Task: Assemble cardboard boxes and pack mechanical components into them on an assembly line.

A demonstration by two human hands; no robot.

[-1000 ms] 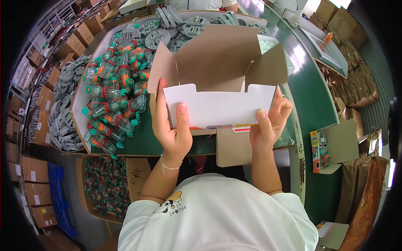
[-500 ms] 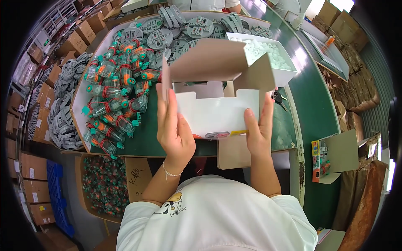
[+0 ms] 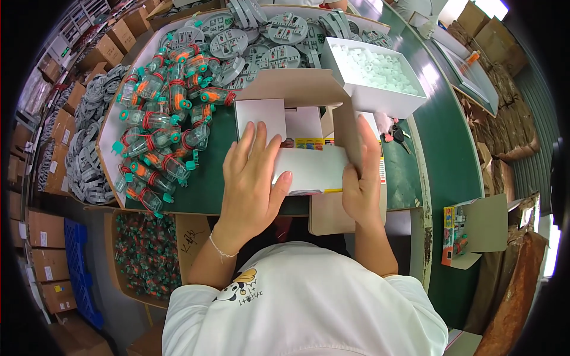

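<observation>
The left hand [image 3: 252, 178] lies flat, fingers spread, on a half-folded white cardboard box [image 3: 303, 148] at the near edge of the green worktop [image 3: 442, 148]. The right hand [image 3: 361, 184] grips its right flap. Beyond lie orange-and-teal clear plastic parts [image 3: 163, 124] and a white tray [image 3: 374, 74].

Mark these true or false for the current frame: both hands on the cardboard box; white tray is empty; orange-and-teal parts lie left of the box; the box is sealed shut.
1. Both hands are on the cardboard box. True: the left hand and right hand press it.
2. The white tray is empty. False: it holds small white pieces.
3. The orange-and-teal parts lie left of the box. True.
4. The box is sealed shut. False: its flaps stand open.
</observation>
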